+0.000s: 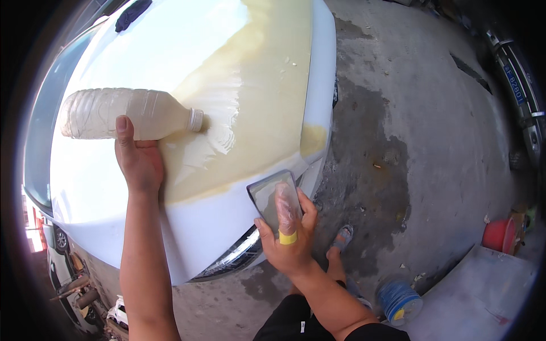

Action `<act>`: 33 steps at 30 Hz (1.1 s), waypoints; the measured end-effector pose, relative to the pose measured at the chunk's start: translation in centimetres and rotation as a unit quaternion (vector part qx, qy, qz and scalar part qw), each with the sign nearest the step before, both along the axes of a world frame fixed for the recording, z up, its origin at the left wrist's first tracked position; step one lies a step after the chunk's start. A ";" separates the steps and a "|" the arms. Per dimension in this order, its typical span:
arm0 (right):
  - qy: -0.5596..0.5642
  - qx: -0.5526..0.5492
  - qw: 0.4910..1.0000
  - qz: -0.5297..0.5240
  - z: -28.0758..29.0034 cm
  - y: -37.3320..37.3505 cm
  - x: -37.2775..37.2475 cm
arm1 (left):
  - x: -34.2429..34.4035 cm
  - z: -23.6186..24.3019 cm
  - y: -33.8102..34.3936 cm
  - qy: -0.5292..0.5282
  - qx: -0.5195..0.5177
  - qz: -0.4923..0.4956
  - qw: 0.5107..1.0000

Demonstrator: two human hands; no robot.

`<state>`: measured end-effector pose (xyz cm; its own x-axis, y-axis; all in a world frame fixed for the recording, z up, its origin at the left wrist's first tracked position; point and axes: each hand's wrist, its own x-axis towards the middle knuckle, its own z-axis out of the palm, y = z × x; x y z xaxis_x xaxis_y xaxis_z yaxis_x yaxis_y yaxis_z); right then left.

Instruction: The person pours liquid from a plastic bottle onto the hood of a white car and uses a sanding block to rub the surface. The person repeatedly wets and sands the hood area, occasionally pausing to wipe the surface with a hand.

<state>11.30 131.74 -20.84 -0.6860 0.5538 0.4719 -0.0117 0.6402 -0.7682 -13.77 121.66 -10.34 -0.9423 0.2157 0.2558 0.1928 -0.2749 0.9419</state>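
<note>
My left hand (139,165) grips a ribbed plastic bottle (156,116) from below, thumb on the near side. The bottle is cloudy and lies on its side in the air, its pale neck pointing right over the white car hood (114,184). Beneath the neck, water ripples across a yellowish-beige patch (267,108) of the hood. Near the hood's front corner, my right hand (290,247) holds a flat sanding block (264,196) with dark edges, thumb and fingers on its sides. One finger is wrapped in clear plastic, fixed with yellow tape. Whether the block touches the paintwork, I cannot tell.
A dark cloth (132,15) lies at the hood's far left. The headlight (230,256) sits below the block. On the floor are a wet patch (364,165), a blue tub (401,301) and a red bucket (500,235). Another vehicle (520,91) stands far right.
</note>
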 end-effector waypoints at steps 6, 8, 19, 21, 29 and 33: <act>-0.003 0.045 0.999 -0.029 0.9 4.0 -2.2 | 0.6 0.3 0.1 -0.004 -0.007 -0.014 1.000; -0.011 0.050 0.998 -0.022 1.2 4.2 -2.4 | 0.6 0.5 0.4 0.001 -0.009 -0.026 1.000; -0.027 0.162 0.977 0.135 1.8 7.4 -1.3 | 0.6 0.5 0.0 0.016 0.000 -0.021 1.000; 0.022 0.246 0.948 0.202 3.1 3.9 -3.3 | 0.5 0.3 0.4 0.014 -0.007 -0.032 0.999; -0.032 0.288 0.930 0.226 1.1 11.5 -0.8 | 0.9 1.0 0.3 0.001 -0.001 -0.026 1.000; 0.002 0.278 0.927 0.250 3.5 9.6 -3.3 | 0.9 0.9 1.0 -0.008 0.028 -0.034 0.999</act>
<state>7.97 141.30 -17.32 -0.7886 -0.1632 0.5929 -0.4163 0.8512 -0.3194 -12.83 122.65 -9.46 -0.9301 0.2645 0.2548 0.1573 -0.3399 0.9272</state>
